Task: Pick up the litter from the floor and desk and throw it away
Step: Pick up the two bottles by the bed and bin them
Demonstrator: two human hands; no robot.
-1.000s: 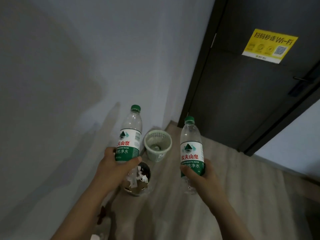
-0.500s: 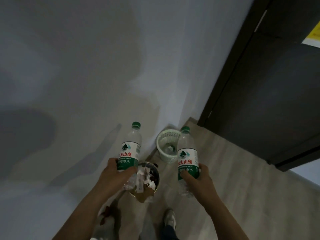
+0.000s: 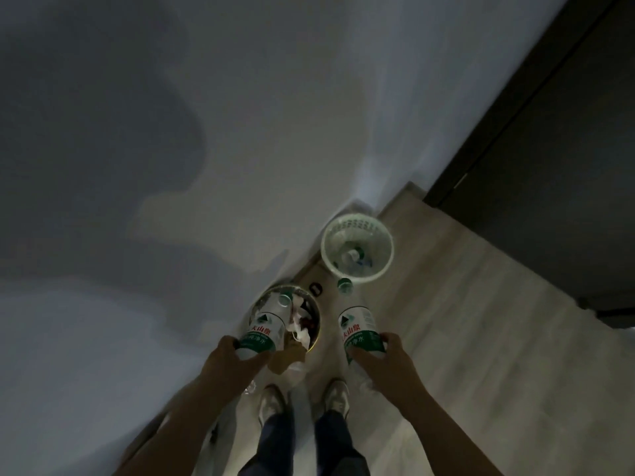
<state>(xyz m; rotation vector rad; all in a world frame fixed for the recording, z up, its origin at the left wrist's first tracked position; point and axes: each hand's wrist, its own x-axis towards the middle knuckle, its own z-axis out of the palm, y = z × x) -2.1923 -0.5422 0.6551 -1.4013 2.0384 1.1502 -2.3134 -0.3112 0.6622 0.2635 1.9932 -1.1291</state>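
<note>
Grey-white painted wall (image 3: 144,187) fills the left of the view, dim and shadowed. Beside it, the left hand (image 3: 228,362) is wrapped around the lower body of a clear plastic water bottle with a green-and-white label (image 3: 264,329), which tilts away over a round bin stuffed with crumpled paper and wrappers (image 3: 311,316) standing on the floor against the wall. Below, two pale shoes (image 3: 302,403) and dark trouser legs stand on the light wood-look floor (image 3: 481,338). To the right, the right hand (image 3: 385,364) is closed around a second clear plastic water bottle with a green cap and matching label (image 3: 359,329), held upright-ish with its cap pointing toward a pale green perforated plastic basket (image 3: 357,249) farther along the wall (another bottle seems to lie inside it, though blur makes this uncertain). A dark door (image 3: 556,166) occupies the far right.
</note>
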